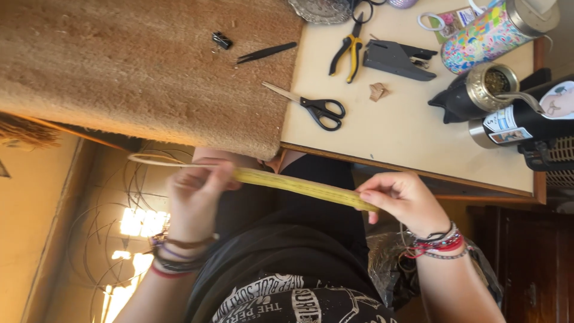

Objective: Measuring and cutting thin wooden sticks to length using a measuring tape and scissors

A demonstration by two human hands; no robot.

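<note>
Your 2 hands grip a yellow measuring tape stretched taut between them below the counter edge: left hand pinching one end, right hand closed on the other. Largest on the counter is the brown mat, then the colourful tumbler, stapler, scissors, pliers.

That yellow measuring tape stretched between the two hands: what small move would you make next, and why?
Probably pull the yellow measuring tape a little tauter and flatter along the pale strip. The left hand pinches tape and strip together, while the right hand holds the tape's other end lower, so it runs at a slant in mid-air below the table edge. A straight tape likely reads more truly.
</note>
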